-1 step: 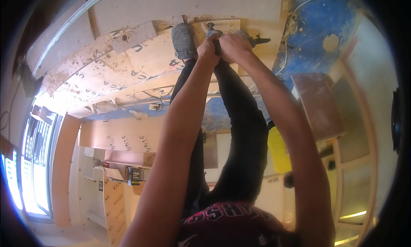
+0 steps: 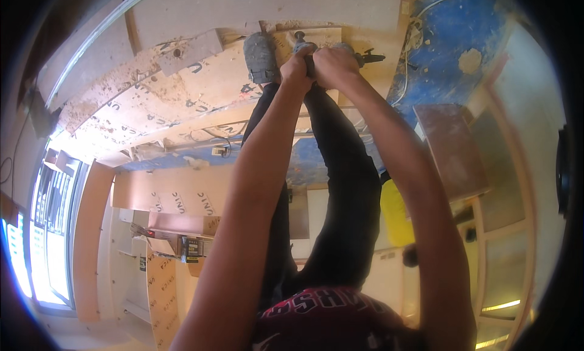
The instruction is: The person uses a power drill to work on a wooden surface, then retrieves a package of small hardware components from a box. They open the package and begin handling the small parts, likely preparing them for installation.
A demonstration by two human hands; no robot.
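Both arms reach forward, and my hands meet at the top centre over my right foot. My left hand [image 2: 296, 68] is closed around a dark hand tool [image 2: 299, 38], whose narrow end sticks out ahead of the fingers. My right hand [image 2: 334, 67] presses against the left from the right side, fingers curled. Just past the right hand, a black piece with a thin crossbar [image 2: 373, 58] juts out; whether it belongs to the same tool I cannot tell. The hands hide most of the tool. My left foot in a grey shoe [image 2: 260, 58] stands beside them on a dusty printed board [image 2: 213, 77].
Sawdust lies along the boards at left, near a loose wood piece with a hole [image 2: 182, 53]. Blue floor covering [image 2: 450, 47] with a white cable [image 2: 406, 77] is at right. A brown panel [image 2: 453, 150], a yellow object [image 2: 396, 214] and wooden shelving [image 2: 164, 284] stand around me.
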